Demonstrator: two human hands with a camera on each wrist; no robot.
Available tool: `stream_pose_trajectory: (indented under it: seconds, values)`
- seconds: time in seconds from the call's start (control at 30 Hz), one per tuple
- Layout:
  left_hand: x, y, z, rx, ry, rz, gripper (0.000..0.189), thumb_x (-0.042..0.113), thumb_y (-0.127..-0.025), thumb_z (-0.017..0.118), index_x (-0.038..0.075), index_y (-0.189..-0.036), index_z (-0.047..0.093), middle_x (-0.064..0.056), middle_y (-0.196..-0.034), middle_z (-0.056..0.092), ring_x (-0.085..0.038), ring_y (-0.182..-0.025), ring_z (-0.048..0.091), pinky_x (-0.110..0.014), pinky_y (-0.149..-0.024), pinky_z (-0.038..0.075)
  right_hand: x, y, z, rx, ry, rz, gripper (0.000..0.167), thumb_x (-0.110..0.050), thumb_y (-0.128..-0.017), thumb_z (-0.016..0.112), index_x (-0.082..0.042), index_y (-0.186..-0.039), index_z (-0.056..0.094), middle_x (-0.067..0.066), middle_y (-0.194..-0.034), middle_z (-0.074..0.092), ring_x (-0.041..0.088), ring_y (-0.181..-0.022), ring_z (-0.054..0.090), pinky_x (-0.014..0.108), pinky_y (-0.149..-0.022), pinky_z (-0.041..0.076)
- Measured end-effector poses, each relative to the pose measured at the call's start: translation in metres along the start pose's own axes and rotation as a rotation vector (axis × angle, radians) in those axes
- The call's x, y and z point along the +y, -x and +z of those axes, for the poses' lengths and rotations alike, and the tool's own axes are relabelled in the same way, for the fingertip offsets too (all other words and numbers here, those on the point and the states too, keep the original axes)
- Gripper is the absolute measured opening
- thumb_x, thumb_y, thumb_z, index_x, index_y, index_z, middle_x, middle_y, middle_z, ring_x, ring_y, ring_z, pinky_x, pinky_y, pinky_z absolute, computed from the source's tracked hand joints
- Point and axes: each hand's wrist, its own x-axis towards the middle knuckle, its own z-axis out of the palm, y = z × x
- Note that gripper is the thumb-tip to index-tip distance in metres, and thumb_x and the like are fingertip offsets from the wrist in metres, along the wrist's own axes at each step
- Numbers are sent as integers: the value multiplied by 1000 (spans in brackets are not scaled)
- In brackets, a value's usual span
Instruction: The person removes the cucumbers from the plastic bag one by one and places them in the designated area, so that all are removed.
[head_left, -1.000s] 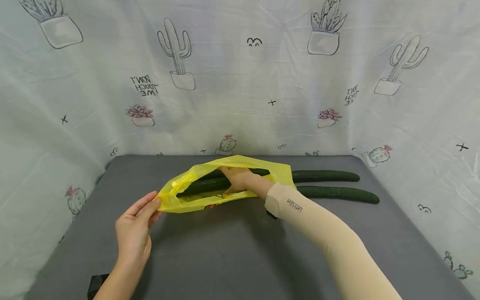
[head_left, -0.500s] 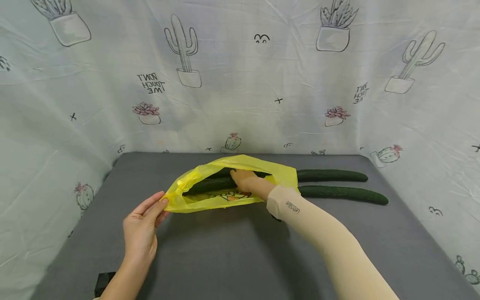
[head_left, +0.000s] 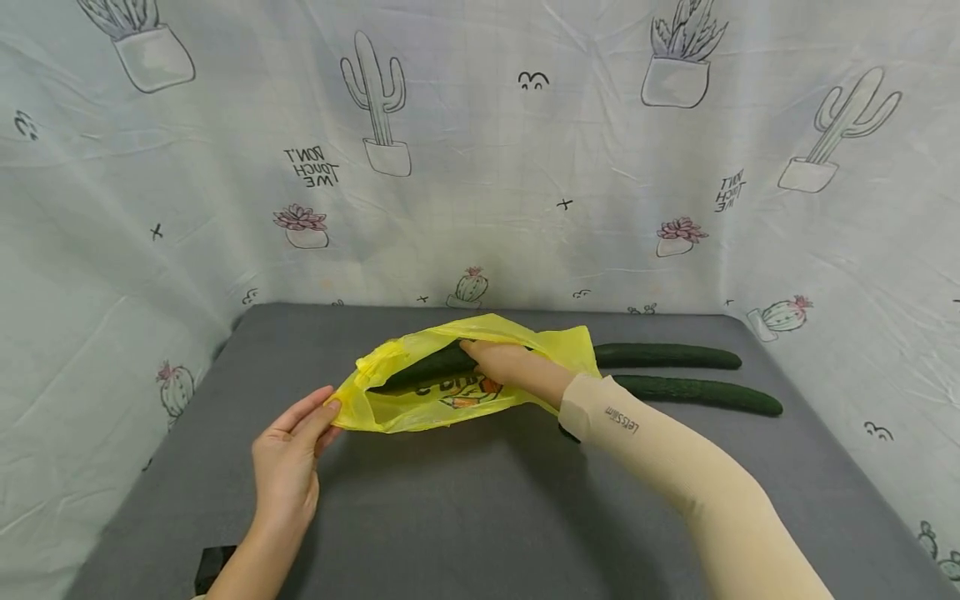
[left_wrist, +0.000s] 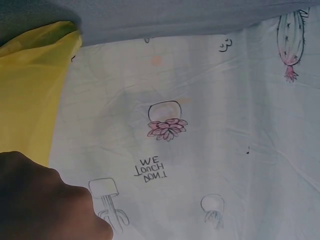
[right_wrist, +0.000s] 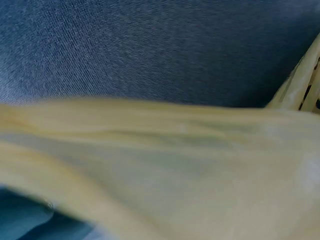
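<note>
A yellow plastic bag (head_left: pixel 408 419) with printing lies mouth open on the grey table. My left hand (head_left: pixel 288 454) pinches its left corner between thumb and fingers; the left wrist view shows part of this hand (left_wrist: pixel 45 205) beside the bag (left_wrist: pixel 30 105). Inside the bag mouth, my right hand (head_left: pixel 502 363) is over a long dark green cucumber (head_left: pixel 423 370) and grips it, fingertips mostly hidden. Two more cucumbers stick out past the bag's right side, a rear one (head_left: pixel 667 356) and a front one (head_left: pixel 701 392). Yellow film (right_wrist: pixel 200 165) covers much of the right wrist view.
A grey table (head_left: pixel 442 517) spreads beneath everything. Behind it and at both sides hangs a pale curtain (head_left: pixel 480 150) printed with cacti. A small black box (head_left: pixel 213 565) shows beside my left forearm.
The right forearm has shifted right while the hand stays in the bag. The cucumber beneath it slants more, and more of the bag's printed inside shows. The left hand keeps its pinch.
</note>
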Motion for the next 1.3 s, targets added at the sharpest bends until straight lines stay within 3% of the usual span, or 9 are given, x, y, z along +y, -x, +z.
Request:
stream_pose_trajectory:
  seconds: [0.1,0.13,0.33,0.6,0.73,0.87,1.03,1.1,1.3]
  values:
    - [0,1,1,17,4,6,24,4,-73,77,4,-96,72,0,-87,71,-9,-74,68,-20,-63,56,-5,11,-7,173,407,-197,44,-22,-96,52,-6,-135,38,12,-112,59,21,-93,63,31,-80,52]
    - [0,1,1,19,5,7,25,4,-73,77,4,-97,72,0,-86,71,-9,-73,68,-20,-63,56,-6,15,-8,227,468,-225,44,-23,-94,55,-6,-131,41,12,-107,59,22,-89,64,30,-75,53]
    - [-1,-1,3,11,8,14,30,3,-74,76,-1,-103,69,1,-84,72,-9,-71,68,-19,-61,55,-4,30,-14,354,412,-244,45,-23,-91,60,-6,-130,44,14,-116,54,28,-100,58,36,-79,53]
    - [0,2,6,10,26,46,26,2,-74,76,-1,-100,70,1,-83,72,-9,-70,68,-20,-61,56,18,31,-6,253,280,-309,47,-14,-93,57,-5,-133,35,1,-64,55,13,-55,52,25,-55,44]
    - [-11,-6,-1,-7,26,122,28,3,-74,76,-1,-102,70,-2,-88,73,-12,-74,69,-22,-63,56,28,33,-1,262,240,-362,48,-12,-91,59,-3,-131,35,4,-74,61,14,-62,58,26,-61,49]
    - [-47,-38,-25,-45,21,220,40,7,-74,78,-2,-110,66,-10,-99,70,-22,-84,69,-29,-68,56,37,34,1,277,230,-400,46,-13,-91,60,-2,-129,37,8,-84,63,16,-69,60,27,-65,51]
    - [-29,-20,-17,-23,59,223,34,4,-74,76,-5,-106,67,-7,-90,72,-18,-78,70,-25,-65,56,47,37,3,257,120,-346,44,-12,-95,53,-1,-133,35,14,-102,60,20,-86,62,33,-79,51]
    - [-8,0,-5,0,48,199,31,1,-75,74,-7,-104,66,-3,-85,72,-13,-74,69,-23,-64,56,51,40,2,260,118,-320,43,-12,-96,51,0,-134,35,16,-107,59,23,-92,61,35,-84,50]
    - [-42,-29,-26,-57,-17,275,39,9,-76,76,-6,-110,64,-10,-98,70,-18,-85,68,-26,-68,57,56,48,0,316,278,-351,37,-13,-96,51,0,-129,40,15,-107,57,24,-95,60,37,-85,49]
